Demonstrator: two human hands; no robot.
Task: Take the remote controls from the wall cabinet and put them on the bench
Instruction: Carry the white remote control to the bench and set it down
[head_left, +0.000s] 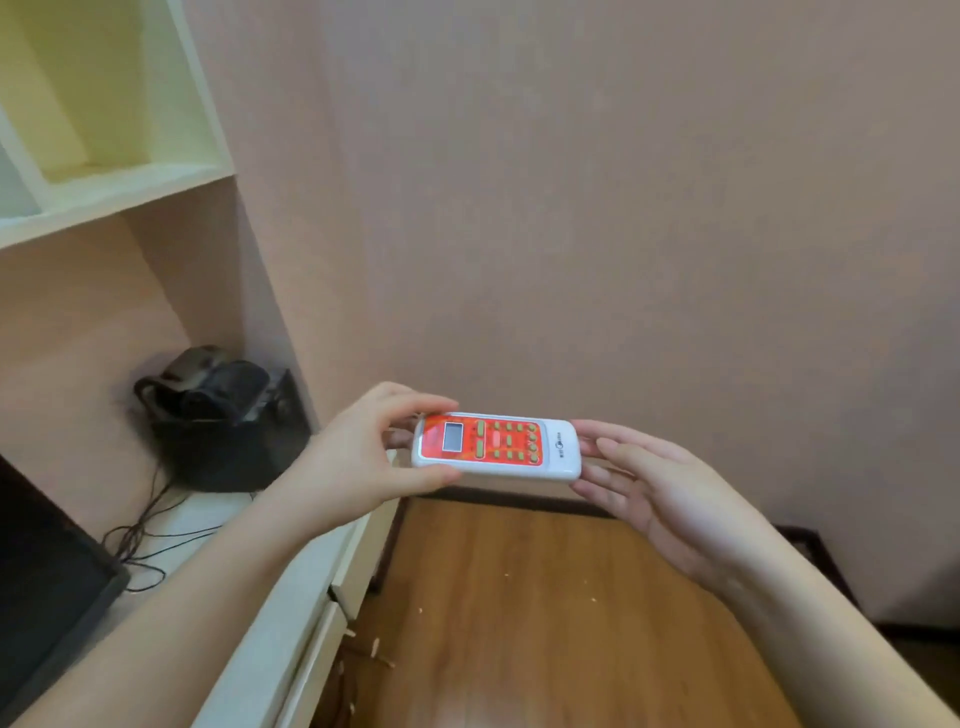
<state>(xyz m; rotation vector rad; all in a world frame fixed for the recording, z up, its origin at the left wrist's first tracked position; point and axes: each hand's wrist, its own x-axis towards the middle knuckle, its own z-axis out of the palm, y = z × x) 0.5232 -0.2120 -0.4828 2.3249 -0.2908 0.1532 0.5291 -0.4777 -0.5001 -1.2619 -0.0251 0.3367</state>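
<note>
A white remote control with an orange-red face, a small grey screen and green buttons lies crosswise in the air before the pink wall. My left hand pinches its screen end between thumb and fingers. My right hand has its fingers spread, the tips touching the remote's other end without closing round it. The white wall cabinet hangs at the upper left; its visible compartments show nothing inside.
A white countertop runs along the left under the cabinet. On it stand a black device with tangled cables and a dark flat screen. A wooden floor lies below, with small scraps near the counter's base.
</note>
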